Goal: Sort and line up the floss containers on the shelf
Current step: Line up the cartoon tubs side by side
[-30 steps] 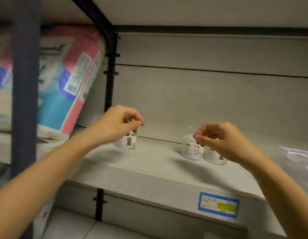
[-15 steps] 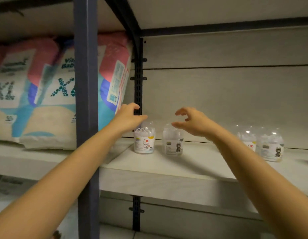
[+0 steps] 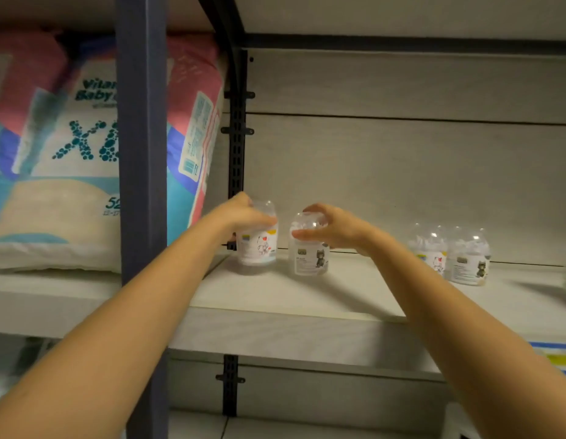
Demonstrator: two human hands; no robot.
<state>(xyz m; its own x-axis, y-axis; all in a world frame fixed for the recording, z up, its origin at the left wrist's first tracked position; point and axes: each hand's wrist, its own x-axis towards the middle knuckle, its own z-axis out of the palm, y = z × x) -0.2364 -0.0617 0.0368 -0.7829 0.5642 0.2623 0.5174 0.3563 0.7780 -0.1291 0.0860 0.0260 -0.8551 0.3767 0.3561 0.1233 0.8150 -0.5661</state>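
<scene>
The fingers of the left hand (image 3: 243,213) are curled over the clear domed top of a floss container with a white cartoon label (image 3: 258,245), and a grip on it is judged likely, though the far side of the dome is hidden by the hand. The fingers of the right hand (image 3: 335,231) are bent in a loose claw around the dome of a floss container with a dark cat label (image 3: 308,256), thumb below and fingertips above; whether the plastic is already pinched or only touched cannot be told. Both containers are seen upright near the back left corner of the shelf (image 3: 275,299), close to the black slotted upright (image 3: 236,153), with a narrow gap left between them. Further toward the right along the back edge, a second pair is seen touching side by side: another white-label container (image 3: 429,248) and another cat-label container (image 3: 470,259). To the left, beyond a dark blue post (image 3: 142,185), a large diaper pack (image 3: 53,153) is stacked on the neighbouring shelf. The step in hand is judged to be the seizing of the left pair so that like designs can be grouped. For the next move, a firm hold on each slippery dome is called for, and the containers are best kept upright and set in line with the right-hand pair.
</scene>
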